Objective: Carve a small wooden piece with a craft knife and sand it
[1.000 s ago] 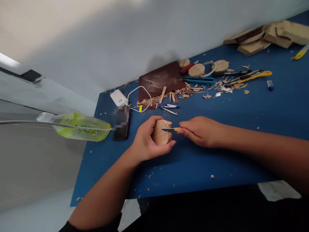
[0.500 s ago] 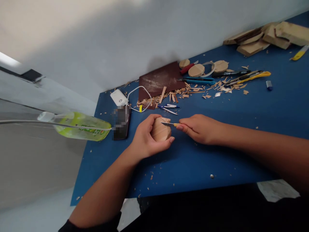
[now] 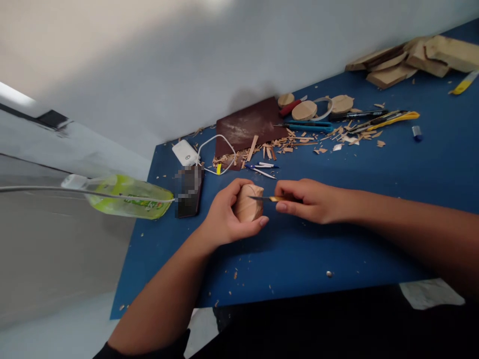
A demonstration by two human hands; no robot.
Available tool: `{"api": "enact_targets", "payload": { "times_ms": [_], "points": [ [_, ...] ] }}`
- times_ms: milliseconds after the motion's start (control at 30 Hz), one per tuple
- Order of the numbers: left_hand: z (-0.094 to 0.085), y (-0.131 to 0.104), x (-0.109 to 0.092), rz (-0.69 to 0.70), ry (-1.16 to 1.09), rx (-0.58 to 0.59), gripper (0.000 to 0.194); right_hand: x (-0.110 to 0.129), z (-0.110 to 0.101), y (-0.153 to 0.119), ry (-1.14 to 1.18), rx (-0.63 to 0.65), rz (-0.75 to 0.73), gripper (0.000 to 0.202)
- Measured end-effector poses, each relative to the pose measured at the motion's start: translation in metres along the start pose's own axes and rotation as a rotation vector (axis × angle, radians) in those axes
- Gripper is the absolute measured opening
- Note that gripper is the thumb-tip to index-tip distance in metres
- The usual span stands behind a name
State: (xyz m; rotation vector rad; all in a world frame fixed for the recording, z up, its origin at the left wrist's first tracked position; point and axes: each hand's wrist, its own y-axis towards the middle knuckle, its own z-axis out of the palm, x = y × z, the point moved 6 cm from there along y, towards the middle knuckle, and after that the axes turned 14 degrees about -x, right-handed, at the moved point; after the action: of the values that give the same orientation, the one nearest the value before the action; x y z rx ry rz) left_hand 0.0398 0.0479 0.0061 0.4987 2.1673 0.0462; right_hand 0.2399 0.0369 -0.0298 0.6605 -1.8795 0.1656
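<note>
Gripping a rounded pale wooden block [image 3: 248, 203] on the blue table [image 3: 374, 239], the left hand [image 3: 224, 217] curls fingers and thumb around it. The right hand [image 3: 310, 200] pinches a thin yellow-handled craft knife [image 3: 267, 198], blade tip touching the block's top. Farther back lie wood shavings [image 3: 277, 145]; left, a dark phone [image 3: 189, 191] and green plastic bottle [image 3: 127, 198].
</note>
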Motion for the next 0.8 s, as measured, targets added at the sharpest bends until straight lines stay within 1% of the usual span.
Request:
{"api": "enact_targets", "payload": {
  "times_ms": [67, 133, 233, 367, 567, 800],
  "points": [
    [0.0, -0.0003, 0.001, 0.0, -0.02, 0.014, 0.067, 0.0027, -0.0023, -0.0003, 0.042, -0.058, -0.061, 0.042],
    [0.0002, -0.0004, 0.0015, 0.004, -0.034, 0.022, 0.067, 0.0042, -0.0041, -0.0006, 0.023, -0.115, -0.104, 0.043],
    [0.0008, -0.0005, 0.0006, 0.013, -0.051, 0.034, 0.066, 0.004, -0.0045, -0.0018, -0.029, -0.155, -0.093, 0.044],
    [0.0009, -0.001, -0.0013, 0.008, -0.056, 0.049, 0.065, 0.007, -0.0034, -0.0053, -0.059, -0.157, -0.057, 0.046],
    [0.0016, -0.0012, -0.0043, 0.015, -0.045, 0.065, 0.063, 0.0093, -0.0004, -0.006, -0.076, -0.137, -0.044, 0.048],
    [0.0023, -0.0002, -0.0026, 0.029, 0.014, 0.024, 0.065, 0.0048, 0.0013, -0.0044, -0.164, -0.111, 0.059, 0.048]
  ]
}}
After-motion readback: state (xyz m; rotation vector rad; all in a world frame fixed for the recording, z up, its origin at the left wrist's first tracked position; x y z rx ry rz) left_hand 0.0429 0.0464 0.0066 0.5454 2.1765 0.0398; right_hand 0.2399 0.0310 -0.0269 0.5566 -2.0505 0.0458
